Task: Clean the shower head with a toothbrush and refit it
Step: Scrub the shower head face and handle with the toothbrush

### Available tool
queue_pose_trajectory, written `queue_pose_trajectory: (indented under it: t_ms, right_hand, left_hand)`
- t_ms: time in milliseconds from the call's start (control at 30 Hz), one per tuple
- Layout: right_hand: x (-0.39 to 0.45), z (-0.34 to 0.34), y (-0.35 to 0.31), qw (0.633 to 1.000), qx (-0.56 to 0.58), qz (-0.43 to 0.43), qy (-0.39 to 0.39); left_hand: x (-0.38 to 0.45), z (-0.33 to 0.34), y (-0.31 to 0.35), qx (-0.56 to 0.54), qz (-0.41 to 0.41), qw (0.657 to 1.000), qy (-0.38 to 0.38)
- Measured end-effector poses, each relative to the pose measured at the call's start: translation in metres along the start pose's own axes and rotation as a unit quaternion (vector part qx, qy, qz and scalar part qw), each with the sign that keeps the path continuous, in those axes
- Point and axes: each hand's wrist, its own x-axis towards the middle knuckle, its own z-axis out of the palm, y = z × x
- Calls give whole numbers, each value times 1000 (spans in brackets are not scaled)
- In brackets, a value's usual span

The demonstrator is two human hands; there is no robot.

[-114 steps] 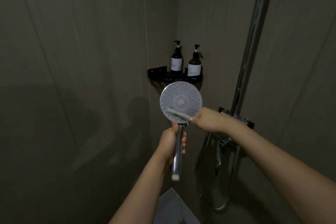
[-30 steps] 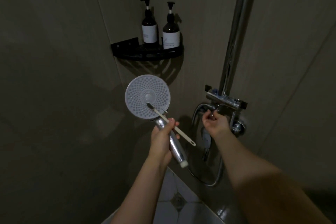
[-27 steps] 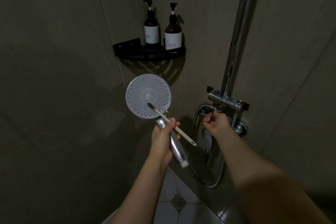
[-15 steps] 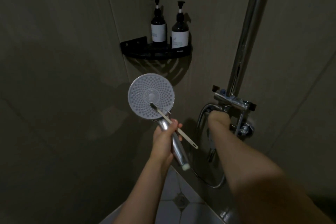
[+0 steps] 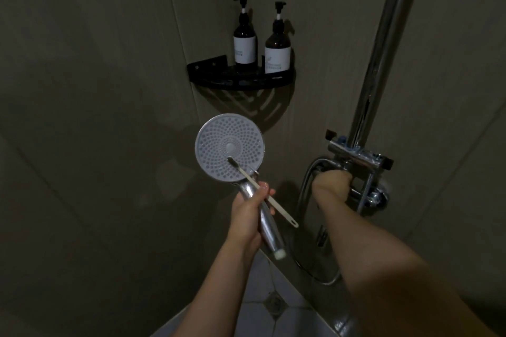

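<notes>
Fingers of the left hand grip shower head and toothbrush together, while at three o'clock the right hand grips the hose end, so refitting seemingly remains.

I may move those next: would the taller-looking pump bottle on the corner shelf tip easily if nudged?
Probably yes. The left pump bottle is tall and narrow with a pump on top, standing upright on the black shelf. The shelf's rim looks low, so it might not catch it. How full it is cannot be told.

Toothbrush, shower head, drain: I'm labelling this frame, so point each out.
toothbrush (image 5: 269, 202), head view, on its white handle.
shower head (image 5: 219, 145), head view, on its spray face.
drain (image 5: 273, 301), head view, on its grate.
</notes>
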Motion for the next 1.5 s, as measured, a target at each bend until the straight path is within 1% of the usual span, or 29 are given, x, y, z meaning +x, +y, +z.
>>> queue_pose_trajectory:
  t_ms: [167, 267, 400, 467, 533, 600, 633, 667, 700, 733, 800, 867, 967, 1067, 1167, 1233, 1300, 1433, 1467, 1500]
  right_hand:
    - [0, 0, 1, 1000, -21, -16, -3]
    - [1, 1, 4, 998, -61, -34, 8]
    - [5, 3, 7, 984, -147, -96, 16]
    - [9, 5, 9, 983, -148, -106, 35]
    - [10, 2, 7, 993, -90, -74, 11]
    - [14, -1, 1, 998, 24, -1, -62]
    - [17, -3, -2, 987, 111, 52, -103]
    - [19, -4, -3, 959, 218, 116, -139]
    - [21, -5, -1, 931, 281, 157, -172]
    - [21, -7, 2, 920, 302, 162, -189]
    - [18, -9, 7, 929, 282, 141, -192]
    - [15, -8, 9, 951, 236, 121, -157]
    - [14, -3, 8, 969, 205, 96, -101]
    - [15, 4, 9, 989, 117, 62, -69]
    - [10, -4, 8, 997, 46, 26, -54]
    - [8, -11, 8, 998, 19, -3, -59]
    - [9, -14, 16, 996, 1, -33, -81]
    - [6, -23, 62, 993, 1, -94, -77]
    - [5, -23, 78, 990, 4, -94, -101]
    - [5, -20, 93, 986, 1, -92, -141]
  left_hand:
    - [2, 3, -3, 2, 1, 1000, -10]
    - [3, 4, -4, 0, -3, 1000, -15]
    - [2, 6, -6, 5, -6, 1000, -21]
    - [0, 8, -7, 8, -8, 1000, -27]
    - [-1, 9, -7, 7, -8, 999, -30]
    - [-1, 9, -7, 8, -8, 999, -32]
    - [-1, 9, -7, 6, -10, 999, -33]
    - [-1, 10, -7, 0, -14, 999, -35]
    - [-2, 10, -6, -6, -16, 999, -39]
    - [-2, 11, -6, -11, -18, 999, -43]
    - [-3, 12, -4, -9, -17, 999, -47]
    - [-4, 11, -2, 2, -12, 999, -47]
    - [-5, 9, 2, 10, -7, 999, -42]
    - [-6, 2, 7, 13, 4, 999, -33]
    - [-5, -4, 9, 13, 11, 1000, -24]
    - [-6, -8, 10, 19, 6, 1000, -18]
    - [-6, -11, 9, 21, 2, 1000, -19]
    - [-4, -9, 4, 4, -4, 1000, -16]
    - [-4, -7, 2, 4, -7, 1000, -17]
    - [-4, -6, 0, 5, -11, 1000, -19]
